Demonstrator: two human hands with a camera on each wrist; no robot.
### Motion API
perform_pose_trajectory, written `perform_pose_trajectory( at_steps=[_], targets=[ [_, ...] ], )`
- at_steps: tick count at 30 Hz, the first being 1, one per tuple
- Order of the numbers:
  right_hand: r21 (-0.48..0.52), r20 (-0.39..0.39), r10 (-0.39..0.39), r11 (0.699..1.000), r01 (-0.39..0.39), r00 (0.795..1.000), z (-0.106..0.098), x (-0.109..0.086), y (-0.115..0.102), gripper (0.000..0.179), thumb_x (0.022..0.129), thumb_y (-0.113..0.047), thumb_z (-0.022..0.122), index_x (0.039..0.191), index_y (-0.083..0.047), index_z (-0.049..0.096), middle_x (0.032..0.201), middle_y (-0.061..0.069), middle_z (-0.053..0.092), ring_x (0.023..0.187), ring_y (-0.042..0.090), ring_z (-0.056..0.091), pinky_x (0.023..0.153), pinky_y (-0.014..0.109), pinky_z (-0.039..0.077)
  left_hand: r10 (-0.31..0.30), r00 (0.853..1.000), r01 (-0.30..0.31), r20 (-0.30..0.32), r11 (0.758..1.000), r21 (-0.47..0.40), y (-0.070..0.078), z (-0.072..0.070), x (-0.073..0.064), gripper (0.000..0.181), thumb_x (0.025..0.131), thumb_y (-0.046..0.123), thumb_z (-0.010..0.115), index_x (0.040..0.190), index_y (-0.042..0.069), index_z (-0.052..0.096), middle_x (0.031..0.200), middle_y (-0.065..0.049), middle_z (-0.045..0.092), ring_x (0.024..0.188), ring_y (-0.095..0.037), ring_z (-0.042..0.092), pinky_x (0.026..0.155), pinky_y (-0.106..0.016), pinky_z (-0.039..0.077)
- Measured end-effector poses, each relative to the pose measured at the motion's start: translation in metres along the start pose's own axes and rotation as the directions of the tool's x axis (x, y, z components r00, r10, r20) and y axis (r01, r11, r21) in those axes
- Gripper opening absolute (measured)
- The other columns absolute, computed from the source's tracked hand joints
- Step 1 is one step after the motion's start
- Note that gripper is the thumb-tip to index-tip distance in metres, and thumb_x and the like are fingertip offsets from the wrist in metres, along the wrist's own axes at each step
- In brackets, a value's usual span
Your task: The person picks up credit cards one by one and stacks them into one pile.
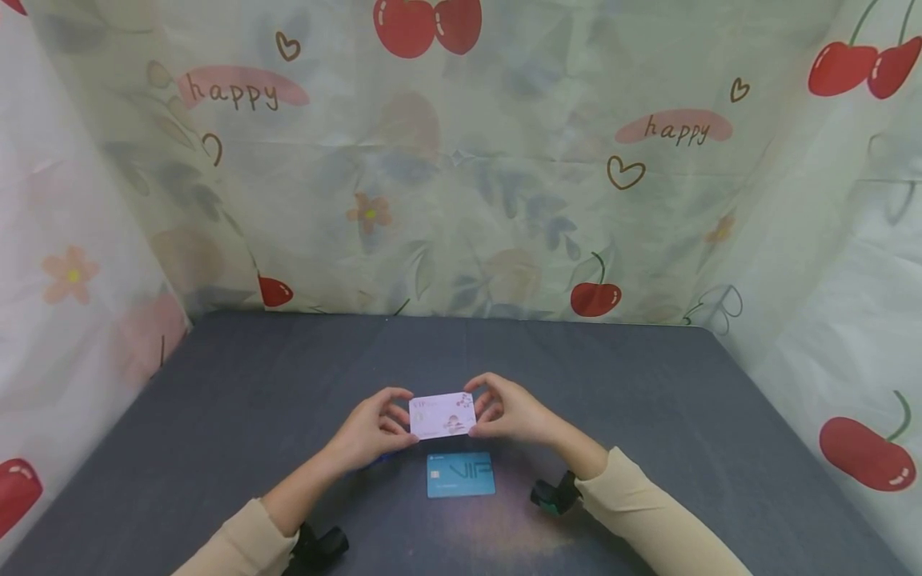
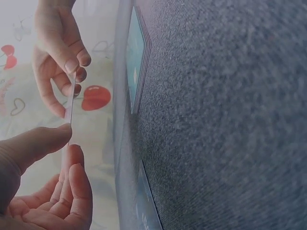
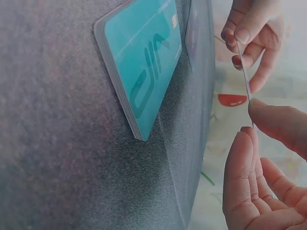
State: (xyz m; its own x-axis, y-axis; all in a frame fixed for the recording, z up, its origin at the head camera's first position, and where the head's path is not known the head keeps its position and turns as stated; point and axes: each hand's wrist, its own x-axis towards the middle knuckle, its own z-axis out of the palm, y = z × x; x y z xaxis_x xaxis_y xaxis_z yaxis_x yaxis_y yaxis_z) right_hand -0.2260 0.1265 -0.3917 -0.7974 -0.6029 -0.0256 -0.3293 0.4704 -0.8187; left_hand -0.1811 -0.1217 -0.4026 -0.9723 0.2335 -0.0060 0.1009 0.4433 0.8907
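Note:
A pale pink VIP card is held up between both hands, over the table. My left hand pinches its left edge between thumb and fingers. At the opposite edge, my right hand pinches it the same way. Seen edge-on in the left wrist view, the pink card is a thin strip. Just nearer to me than it lies a stack of several cards topped by a teal VIP card; the stack's layered edge shows in the right wrist view, below the teal card.
A darker blue card lies on the table left of the stack, mostly hidden by the left hand in the head view. Dark grey cloth covers the table. Cherry-print curtains enclose the back and sides.

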Motion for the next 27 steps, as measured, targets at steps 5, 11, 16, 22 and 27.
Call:
perform_pose_trajectory(
  at_steps=[5,11,16,22,27],
  targets=[
    [0.002,0.005,-0.002,1.0,0.002,1.0,-0.001,-0.004,-0.001,0.054,0.076,-0.004,0.073,0.123,0.002,0.047,0.091,0.017,0.061,0.072,0.011,0.061,0.065,0.018,0.049,-0.01,1.0,0.01,0.002,1.0,0.019,0.0,0.003,-0.002,0.055,0.076,0.003,0.073,0.125,-0.001,0.048,0.09,-0.011,0.06,0.07,-0.011,0.06,0.061,-0.022,0.047],
    [-0.001,0.012,0.003,1.0,-0.003,1.0,-0.001,-0.009,-0.002,0.054,0.076,-0.006,0.073,0.123,0.002,0.046,0.091,0.019,0.06,0.071,0.01,0.06,0.064,0.018,0.049,-0.006,1.0,0.006,-0.01,0.999,0.034,-0.001,0.008,-0.003,0.053,0.075,0.002,0.073,0.123,0.001,0.05,0.087,-0.008,0.059,0.068,-0.009,0.06,0.059,-0.023,0.048],
    [0.005,0.019,0.002,1.0,-0.003,1.0,0.001,-0.012,0.001,0.055,0.076,-0.006,0.073,0.123,0.001,0.046,0.09,0.014,0.06,0.071,0.011,0.06,0.064,0.018,0.049,0.005,1.0,-0.004,-0.004,0.999,0.049,-0.003,0.01,-0.003,0.055,0.075,0.002,0.074,0.124,0.001,0.049,0.087,-0.006,0.059,0.068,-0.009,0.059,0.059,-0.023,0.048],
    [0.012,0.02,0.015,1.0,-0.015,1.0,0.001,-0.014,0.002,0.055,0.077,-0.007,0.074,0.124,0.0,0.046,0.091,0.014,0.059,0.071,0.011,0.061,0.065,0.019,0.049,0.016,1.0,-0.016,0.015,0.999,0.033,-0.004,0.011,-0.005,0.056,0.075,0.004,0.074,0.124,0.001,0.049,0.088,-0.008,0.059,0.069,-0.011,0.059,0.059,-0.022,0.048],
    [0.012,0.021,0.019,1.0,-0.019,1.0,0.001,-0.016,0.003,0.055,0.077,-0.008,0.074,0.123,0.0,0.046,0.091,0.015,0.059,0.072,0.013,0.061,0.065,0.019,0.05,0.028,0.999,-0.028,0.028,0.999,0.032,-0.003,0.011,-0.006,0.055,0.075,0.004,0.074,0.124,0.0,0.049,0.088,-0.009,0.06,0.07,-0.011,0.06,0.059,-0.022,0.048]
  ],
)
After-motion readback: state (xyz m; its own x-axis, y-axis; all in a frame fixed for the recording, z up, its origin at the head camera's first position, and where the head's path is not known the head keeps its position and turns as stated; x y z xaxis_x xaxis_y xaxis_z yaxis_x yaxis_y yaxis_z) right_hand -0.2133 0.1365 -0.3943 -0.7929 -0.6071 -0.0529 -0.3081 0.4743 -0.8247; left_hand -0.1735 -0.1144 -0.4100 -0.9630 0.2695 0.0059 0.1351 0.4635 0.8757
